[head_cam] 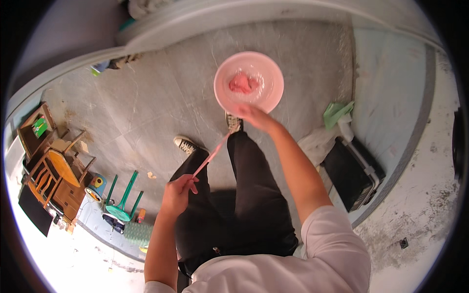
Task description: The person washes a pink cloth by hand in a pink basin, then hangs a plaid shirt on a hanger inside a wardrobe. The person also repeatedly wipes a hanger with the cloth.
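Observation:
A round pink plastic basin [224, 99] is in front of me, beyond my knees. Inside it lies a crumpled wet-looking pink cloth [242, 83], with shiny liquid around it. At the basin's near rim is my right hand [256, 116], slightly blurred; whether its fingers grip the rim is unclear. Closer to my body, my left hand [182, 186] pinches the lower end of a thin pink strip [210, 156]. The strip slants up and right from those fingers towards my shoe [234, 122], which the basin partly hides.
Left on the floor lies an overturned green stool [119, 211], beside a wooden chair [64, 166] and a brown cabinet [36, 132]. To the right, a black panel with a metal frame [348, 175] leans near white plastic sheeting [317, 144] and a green bag [337, 114].

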A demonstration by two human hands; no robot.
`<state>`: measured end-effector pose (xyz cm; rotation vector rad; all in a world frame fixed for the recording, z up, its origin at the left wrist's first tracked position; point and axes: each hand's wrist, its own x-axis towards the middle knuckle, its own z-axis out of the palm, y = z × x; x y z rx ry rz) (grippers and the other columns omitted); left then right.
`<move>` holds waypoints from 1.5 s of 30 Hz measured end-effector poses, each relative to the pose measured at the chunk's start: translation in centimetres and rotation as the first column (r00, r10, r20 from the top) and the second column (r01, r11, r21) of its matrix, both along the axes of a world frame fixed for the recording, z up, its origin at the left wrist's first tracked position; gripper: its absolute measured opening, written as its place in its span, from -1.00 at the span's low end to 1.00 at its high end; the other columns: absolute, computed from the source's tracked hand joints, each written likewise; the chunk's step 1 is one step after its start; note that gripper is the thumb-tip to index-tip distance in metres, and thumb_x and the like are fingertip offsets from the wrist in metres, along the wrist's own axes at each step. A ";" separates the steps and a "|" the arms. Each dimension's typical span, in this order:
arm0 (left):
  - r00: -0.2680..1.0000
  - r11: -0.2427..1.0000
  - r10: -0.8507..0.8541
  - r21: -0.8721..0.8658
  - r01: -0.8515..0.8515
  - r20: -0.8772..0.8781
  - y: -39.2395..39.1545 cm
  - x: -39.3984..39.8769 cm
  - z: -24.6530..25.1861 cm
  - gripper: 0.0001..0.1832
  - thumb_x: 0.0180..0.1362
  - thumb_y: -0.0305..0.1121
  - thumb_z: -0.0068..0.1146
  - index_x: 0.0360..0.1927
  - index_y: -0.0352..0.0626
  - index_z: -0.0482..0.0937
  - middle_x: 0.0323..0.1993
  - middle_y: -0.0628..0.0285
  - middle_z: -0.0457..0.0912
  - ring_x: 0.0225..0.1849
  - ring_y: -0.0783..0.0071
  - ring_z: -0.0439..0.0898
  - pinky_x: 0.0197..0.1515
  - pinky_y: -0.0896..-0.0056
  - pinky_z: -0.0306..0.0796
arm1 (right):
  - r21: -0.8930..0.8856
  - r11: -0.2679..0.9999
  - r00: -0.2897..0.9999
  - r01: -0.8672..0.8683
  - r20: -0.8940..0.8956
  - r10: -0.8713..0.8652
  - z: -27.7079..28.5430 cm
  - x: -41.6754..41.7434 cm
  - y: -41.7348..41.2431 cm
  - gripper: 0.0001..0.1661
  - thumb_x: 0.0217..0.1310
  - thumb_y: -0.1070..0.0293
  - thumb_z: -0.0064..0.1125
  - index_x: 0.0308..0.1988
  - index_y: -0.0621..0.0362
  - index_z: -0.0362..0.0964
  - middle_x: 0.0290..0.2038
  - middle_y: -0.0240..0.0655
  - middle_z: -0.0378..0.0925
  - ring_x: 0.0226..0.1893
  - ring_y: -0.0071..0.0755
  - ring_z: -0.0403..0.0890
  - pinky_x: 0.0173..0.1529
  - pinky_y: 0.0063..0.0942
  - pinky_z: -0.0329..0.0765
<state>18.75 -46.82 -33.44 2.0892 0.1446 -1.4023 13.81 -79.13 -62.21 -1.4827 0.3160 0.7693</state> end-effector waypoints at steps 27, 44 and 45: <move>0.230 0.945 -0.287 0.235 0.227 0.930 -33.0 54.8 -16.7 -0.56 0.31 -0.29 0.04 0.25 -0.06 0.56 0.19 0.05 0.62 0.34 0.01 0.46 0.31 -0.08 0.36 | -0.392 0.814 0.886 0.429 0.006 -0.464 34.9 11.8 -8.7 -0.75 0.59 0.26 0.14 0.09 0.15 0.55 -0.40 -0.68 0.28 -0.40 -0.75 0.24 -0.32 -0.61 0.21; 0.707 0.911 0.169 -0.383 0.154 0.687 -17.3 25.1 17.1 -0.76 0.39 -0.34 0.06 0.08 -0.11 0.49 -0.40 -0.19 0.67 -0.29 -0.30 0.69 -0.26 -0.16 0.53 | 0.028 0.602 0.598 0.798 -0.167 -0.784 38.5 14.5 -1.6 -0.50 0.58 -0.10 0.11 -0.02 0.17 0.56 -0.38 -0.54 0.48 -0.50 -0.63 0.41 -0.43 -0.56 0.34; 0.708 0.909 0.167 -0.385 0.158 0.686 -15.9 22.9 19.1 -0.76 0.38 -0.36 0.06 0.08 -0.10 0.49 -0.40 -0.18 0.67 -0.29 -0.30 0.69 -0.26 -0.14 0.54 | 0.138 0.536 0.553 0.833 -0.217 -0.804 39.2 14.8 -1.0 -0.49 0.57 -0.12 0.12 0.00 0.15 0.57 -0.39 -0.55 0.46 -0.51 -0.62 0.40 -0.45 -0.56 0.33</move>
